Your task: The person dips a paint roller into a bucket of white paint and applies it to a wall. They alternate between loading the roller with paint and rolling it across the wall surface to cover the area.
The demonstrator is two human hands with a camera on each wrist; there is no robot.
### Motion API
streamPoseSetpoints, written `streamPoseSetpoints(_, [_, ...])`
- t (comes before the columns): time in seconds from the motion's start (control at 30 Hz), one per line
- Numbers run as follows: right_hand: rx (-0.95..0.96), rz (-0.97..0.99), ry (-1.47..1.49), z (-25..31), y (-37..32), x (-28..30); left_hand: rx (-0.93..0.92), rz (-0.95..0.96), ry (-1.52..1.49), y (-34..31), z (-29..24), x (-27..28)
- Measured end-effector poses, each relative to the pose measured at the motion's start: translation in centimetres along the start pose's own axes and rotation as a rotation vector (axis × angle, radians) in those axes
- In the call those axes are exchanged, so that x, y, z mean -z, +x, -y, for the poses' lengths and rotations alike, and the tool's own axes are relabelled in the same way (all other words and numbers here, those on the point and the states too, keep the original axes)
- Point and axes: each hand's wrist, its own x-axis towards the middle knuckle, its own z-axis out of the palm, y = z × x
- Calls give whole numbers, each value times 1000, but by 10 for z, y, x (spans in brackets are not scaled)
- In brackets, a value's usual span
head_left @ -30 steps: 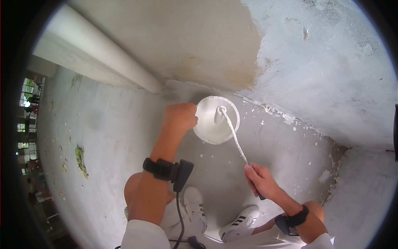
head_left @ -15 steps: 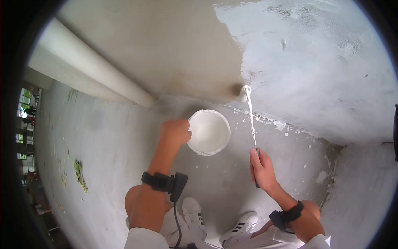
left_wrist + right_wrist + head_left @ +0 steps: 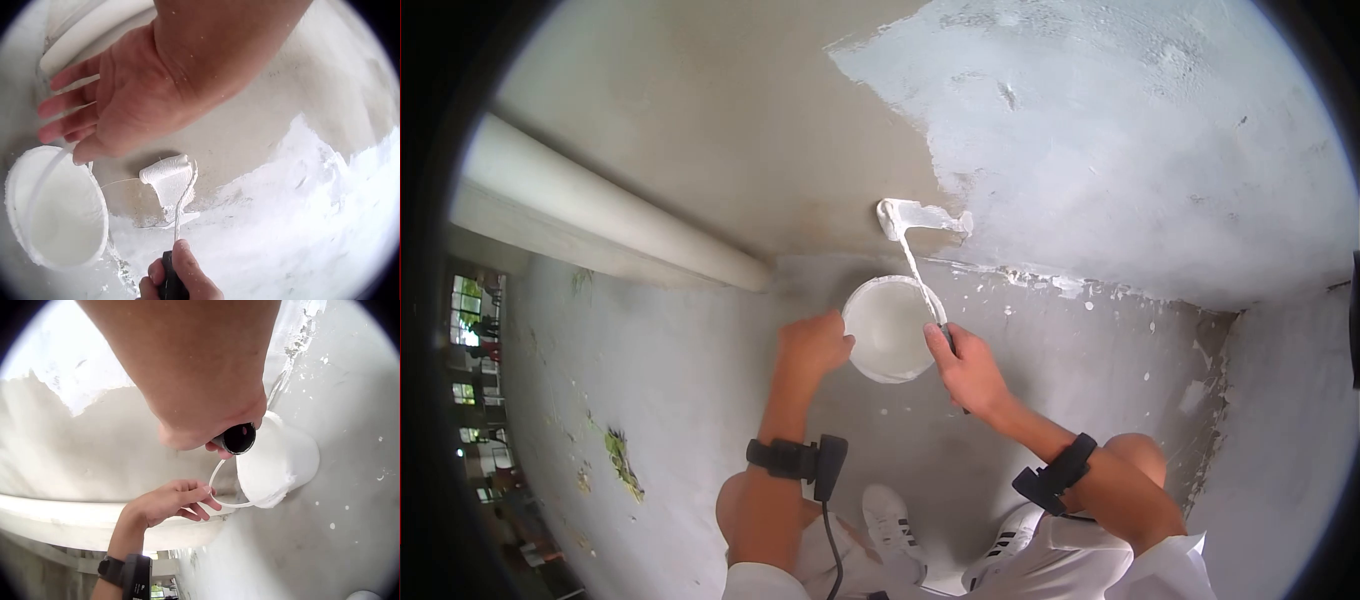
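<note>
Pipe (image 3: 600,225), pale and thick, slants across the upper left of the head view down to the foot of the wall. Right of it, at centre, the left hand (image 3: 810,345) lies with fingers stretched out and loose, gripping nothing, its fingertips at the thin bail (image 3: 42,182) of the white bucket (image 3: 895,379). The bucket stands on the grey floor (image 3: 670,350) just below the wall, with white paint inside. Just right of the bucket, the right hand (image 3: 970,372) is curled tight round the black grip of the paint roller (image 3: 915,213). The roller's shaft crosses the bucket's rim and its sleeve lies against the wall above centre, where bare beige meets the white-painted patch (image 3: 1120,140) filling the upper right.
</note>
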Motion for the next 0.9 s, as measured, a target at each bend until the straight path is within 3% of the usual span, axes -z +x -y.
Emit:
streamPoseSetpoints(0.23, [-56, -14, -3, -12, -15, 32, 18, -6, 30, -14, -4, 6])
streamPoseSetpoints(0.33, [-190, -23, 105, -12, -35, 49, 6, -64, 64, -21, -10, 12])
streamPoseSetpoints(0.5, [-158, -93, 179, -20, -56, 59, -60, -176, 96, -51, -29, 41])
streamPoseSetpoints(0.63, [-174, -122, 159, -19, -49, 42, -94, -170, 91, -86, -36, 52])
streamPoseSetpoints(0.73, [26, -158, 27, -45, -21, 9, -98, -124, 57, -107, -28, 44])
streamPoseSetpoints(0.9, [36, -16, 66, -1, -4, -24, -30, -117, -46, -156, -22, 53])
